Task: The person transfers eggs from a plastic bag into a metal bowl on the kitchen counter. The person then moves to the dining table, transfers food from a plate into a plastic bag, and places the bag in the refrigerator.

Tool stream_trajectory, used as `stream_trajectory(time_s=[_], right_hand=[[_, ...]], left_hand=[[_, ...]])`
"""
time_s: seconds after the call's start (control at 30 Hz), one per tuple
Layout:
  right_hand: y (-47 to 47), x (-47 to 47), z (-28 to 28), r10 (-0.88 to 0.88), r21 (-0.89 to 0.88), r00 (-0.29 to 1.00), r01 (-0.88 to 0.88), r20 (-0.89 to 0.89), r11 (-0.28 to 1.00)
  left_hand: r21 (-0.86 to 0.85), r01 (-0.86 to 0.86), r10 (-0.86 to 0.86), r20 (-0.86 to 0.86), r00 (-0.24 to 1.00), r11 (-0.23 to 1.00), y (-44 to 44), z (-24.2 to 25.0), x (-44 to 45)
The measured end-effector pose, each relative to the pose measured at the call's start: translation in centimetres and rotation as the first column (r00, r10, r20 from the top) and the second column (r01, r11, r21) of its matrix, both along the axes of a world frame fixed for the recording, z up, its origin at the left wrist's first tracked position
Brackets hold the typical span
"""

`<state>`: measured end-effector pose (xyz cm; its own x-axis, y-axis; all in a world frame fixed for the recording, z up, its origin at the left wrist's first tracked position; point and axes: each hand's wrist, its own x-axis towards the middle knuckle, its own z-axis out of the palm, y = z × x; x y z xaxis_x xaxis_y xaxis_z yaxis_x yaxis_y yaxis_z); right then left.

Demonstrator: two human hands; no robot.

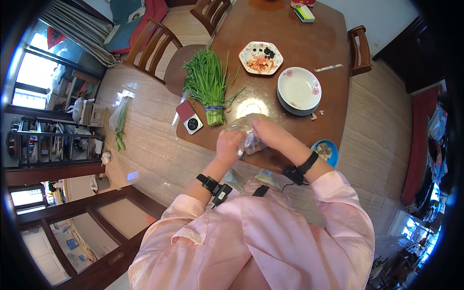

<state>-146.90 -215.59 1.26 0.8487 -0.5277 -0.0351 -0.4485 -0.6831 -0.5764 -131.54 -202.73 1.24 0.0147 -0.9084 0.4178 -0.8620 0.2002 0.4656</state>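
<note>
A clear plastic bag (250, 143) lies bunched at the near edge of the brown wooden table (232, 27). My left hand (230, 143) grips the bag's left side, and my right hand (266, 130) pinches its top; what the bag holds I cannot tell. Just beyond my left hand lies a bundle of green chives (206, 79) tied with a blue band. Beside it is a phone (192, 124) with a dark red part. Past my right hand stand a white plate with pink flowers (299, 88), on top of a darker dish, and a hexagonal plate (261, 69) with food on it.
A blue bowl (335, 154) with pale pieces sits by my right forearm. Farther off are a wrapped pair of chopsticks (328, 67) and a green-and-yellow packet (304, 14). Wooden chairs (154, 50) flank the table. Bagged green vegetables (121, 125) lie on the floor at left.
</note>
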Motion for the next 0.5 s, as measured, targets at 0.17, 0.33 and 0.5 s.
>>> stream_trajectory(time_s=[0.17,0.33,0.5], right_hand=[[-0.9,-1.8,-1.1,-0.124,0.0,0.992,0.124,0.003,0.992],[-4.1,-10.8,1.9,-0.441,0.197,0.897,0.439,-0.036,0.877],[-10.9,-21.6,0.9,-0.786,0.017,0.493,0.85,-0.373,0.526]], left_hand=[[0.156,0.203,-0.195,-0.064,0.979,0.967,-0.4,-0.2,2.0],[0.346,-0.045,0.032,0.043,0.999,0.937,-5.0,-2.2,7.5],[0.575,-0.13,-0.06,0.3,0.952,0.808,-11.3,-6.4,8.1]])
